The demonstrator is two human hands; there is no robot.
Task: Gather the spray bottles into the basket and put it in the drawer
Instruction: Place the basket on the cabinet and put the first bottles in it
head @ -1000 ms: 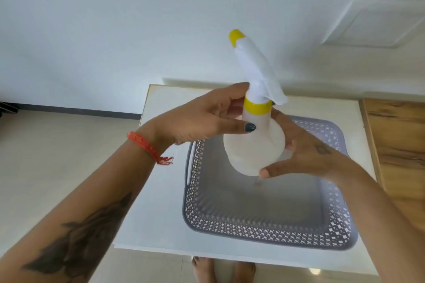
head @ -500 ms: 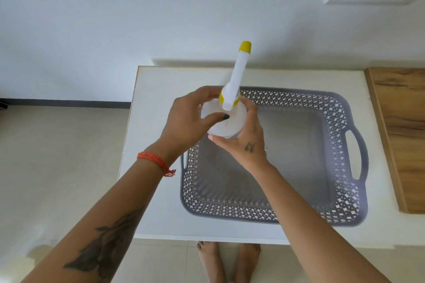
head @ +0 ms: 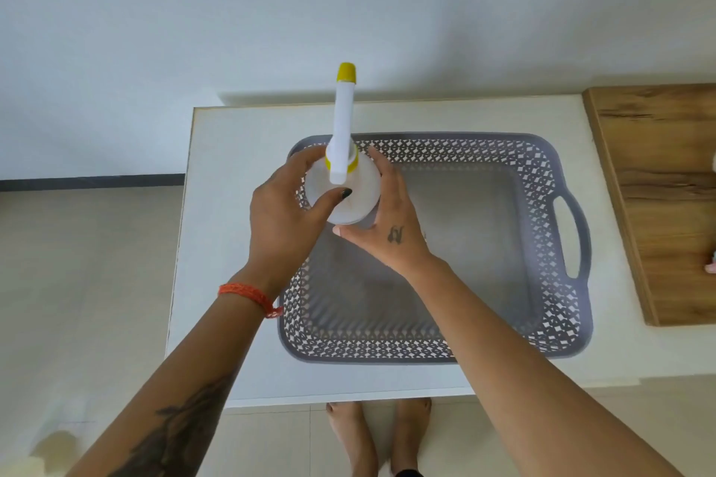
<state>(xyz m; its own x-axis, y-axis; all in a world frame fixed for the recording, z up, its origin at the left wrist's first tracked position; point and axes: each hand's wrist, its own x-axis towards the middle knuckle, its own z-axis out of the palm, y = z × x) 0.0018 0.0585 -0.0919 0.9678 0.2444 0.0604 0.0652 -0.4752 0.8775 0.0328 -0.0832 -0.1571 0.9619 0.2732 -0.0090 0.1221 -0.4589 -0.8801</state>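
Note:
A white spray bottle [head: 358, 194] with a yellow collar and yellow nozzle tip stands upright over the far left corner of a grey lattice basket [head: 542, 182]. My left hand [head: 283, 213] grips the bottle's left side, thumb across its shoulder. My right hand [head: 391, 232] cups its right side. The bottle's base is hidden by my hands, so I cannot tell whether it touches the basket floor. The rest of the basket floor holds nothing. No drawer is in view.
The basket lies on a white table [head: 232, 166] against a white wall. A wooden surface [head: 666, 182] adjoins the table on the right. The floor drops away at the left, and my bare feet [head: 379, 434] show below the table's front edge.
The bottle has come down from above the basket's middle to its far left corner and now stands upright. Both hands stayed on it. The view has tilted down.

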